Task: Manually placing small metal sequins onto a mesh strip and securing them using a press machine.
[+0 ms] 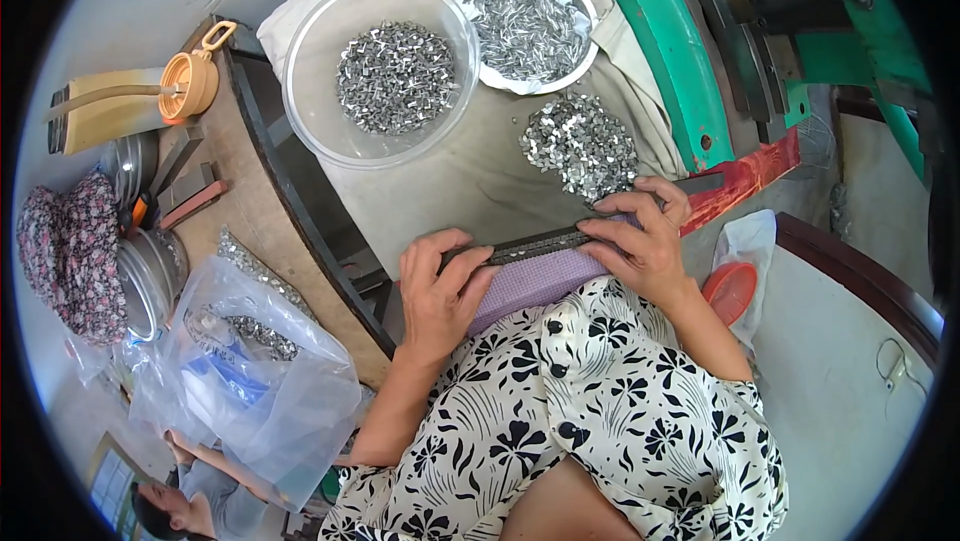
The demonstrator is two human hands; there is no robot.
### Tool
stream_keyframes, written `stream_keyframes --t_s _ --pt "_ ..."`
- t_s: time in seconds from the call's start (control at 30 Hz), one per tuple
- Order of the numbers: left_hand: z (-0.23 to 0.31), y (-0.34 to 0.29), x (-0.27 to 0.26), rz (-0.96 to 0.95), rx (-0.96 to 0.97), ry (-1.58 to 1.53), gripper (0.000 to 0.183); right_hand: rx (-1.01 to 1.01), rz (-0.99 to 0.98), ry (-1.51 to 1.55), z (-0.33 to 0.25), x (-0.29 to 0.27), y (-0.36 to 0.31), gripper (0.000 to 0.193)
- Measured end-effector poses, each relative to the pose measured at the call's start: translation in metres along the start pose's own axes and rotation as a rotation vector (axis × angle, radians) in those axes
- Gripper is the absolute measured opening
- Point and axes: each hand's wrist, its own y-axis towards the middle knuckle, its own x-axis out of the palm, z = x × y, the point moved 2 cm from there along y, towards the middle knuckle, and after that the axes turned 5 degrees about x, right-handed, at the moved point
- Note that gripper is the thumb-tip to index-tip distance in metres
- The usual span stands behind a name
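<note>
A long dark metal bar (535,244) with a row of small notches or pieces along it lies crosswise in front of my body. My left hand (433,291) pinches its left end between thumb and fingers. Farther right along the bar, my right hand (648,246) grips it with thumb and bent fingers, its upper fingers close to a loose pile of small shiny metal pieces (578,146). Beneath the bar is a purple checked cloth (540,286). Past my right hand a dark flat strip (700,183) sticks out; whether it joins the bar, I cannot tell.
Beyond the pile stand a clear plastic tub (300,91) and a white lined bowl (590,59), both holding metal pieces. Green machinery (660,51) borders the right. At left are a wooden bench (270,206), a plastic bag (310,391) and an orange-lidded container (190,81). Another person (225,491) is lower left.
</note>
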Motion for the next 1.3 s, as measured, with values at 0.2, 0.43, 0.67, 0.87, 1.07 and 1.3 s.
stream_keyframes --t_s 0.2,0.43,0.67,0.87,1.07,1.3 --pt "0.001 -0.001 0.0 0.005 0.011 0.024 0.028 0.026 -0.008 0.019 -0.001 -0.001 -0.001 0.031" --pt "0.001 -0.002 0.001 -0.021 -0.01 0.049 0.029 0.03 0.007 0.017 -0.002 0.001 -0.002 0.033" --pt "0.002 -0.003 0.001 0.002 0.016 0.051 0.031 0.051 0.02 0.049 -0.001 0.0 -0.002 0.031" --pt "0.002 -0.004 0.001 -0.012 0.031 0.066 0.032 0.009 0.021 0.024 0.0 0.0 -0.003 0.031" --pt "0.003 -0.005 -0.001 -0.014 0.037 0.079 0.032 0.003 0.011 0.026 -0.002 -0.003 -0.004 0.03" --pt "0.004 -0.002 -0.001 -0.053 0.006 0.093 0.032 -0.07 -0.001 0.011 -0.02 -0.009 0.008 0.025"
